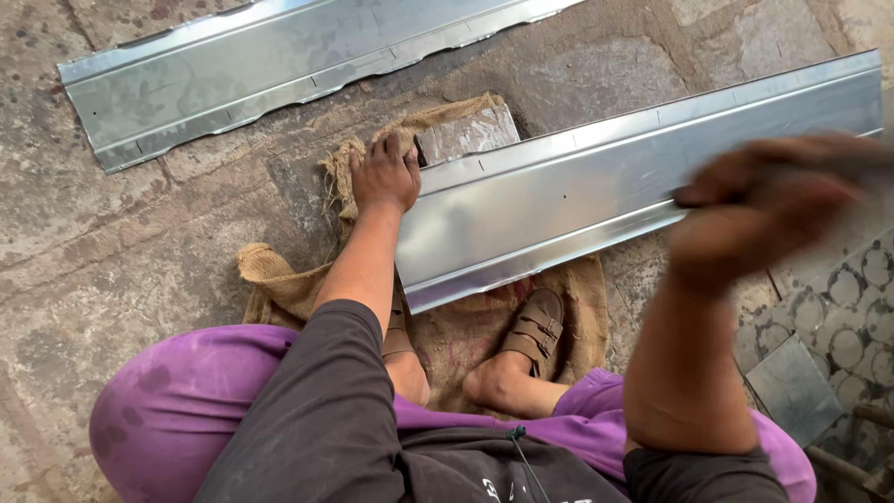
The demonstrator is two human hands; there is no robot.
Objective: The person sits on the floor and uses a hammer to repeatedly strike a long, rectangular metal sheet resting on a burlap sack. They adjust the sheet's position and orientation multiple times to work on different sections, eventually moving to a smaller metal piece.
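**Sheet-metal panel held on stone floor**

The work surface is a worn stone floor (140,251) of large, stained slabs. A piece of brown burlap (279,279) lies on it, under the person's sandalled feet (535,331).

A long folded sheet-metal panel (633,186), bright and silver, lies across the burlap and runs up to the right edge of the view. Its near end rests just above the feet. A second panel (270,65) of the same kind lies on the floor at the upper left, well apart from the first.

A flat grey block (466,135) sits on the burlap, touching the far edge of the first panel at its left end.

The left hand (384,172) rests palm-down with fingers spread at the left end of the panel, pressing on the burlap beside the block. It grips nothing.

The right hand (764,205) is raised above the panel's right half and is heavily blurred. It appears clenched around a dark, slim object, but the blur prevents identifying it.

At the lower right, a small square metal offcut (792,387) lies on a floor area marked with ring-shaped stains.
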